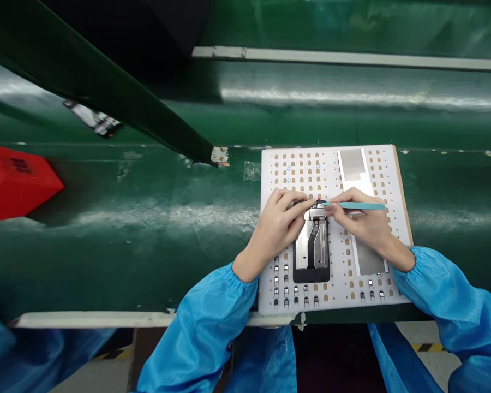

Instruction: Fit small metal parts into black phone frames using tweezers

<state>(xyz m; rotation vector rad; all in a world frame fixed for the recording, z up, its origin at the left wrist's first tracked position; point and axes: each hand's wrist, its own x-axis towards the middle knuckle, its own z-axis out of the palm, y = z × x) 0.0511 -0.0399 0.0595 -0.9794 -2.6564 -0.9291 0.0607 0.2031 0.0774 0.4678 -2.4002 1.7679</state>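
A phone assembly [311, 245] with a black frame and silvery metal back lies on a white foam board [331, 303] full of small slots. My left hand [281, 221] rests over its upper left edge, fingers stretched toward the top end. Between the fingertips of my right hand [364, 219] is a slim light-blue stick-like tool [362, 206], its tip at the phone's top end. What exactly the tip touches is too small to make out. Under my right hand runs a white strip with grey panels [370, 259]. Several small metal parts [296, 300] sit in the board's lower slots.
A red box [16, 180] stands at the far left on the green table [167, 262]. A dark green beam [147, 109] slants in from the upper left. Behind it lies a blurred black-and-white object [92, 117]. A scrap of clear plastic [252, 171] is left of the board.
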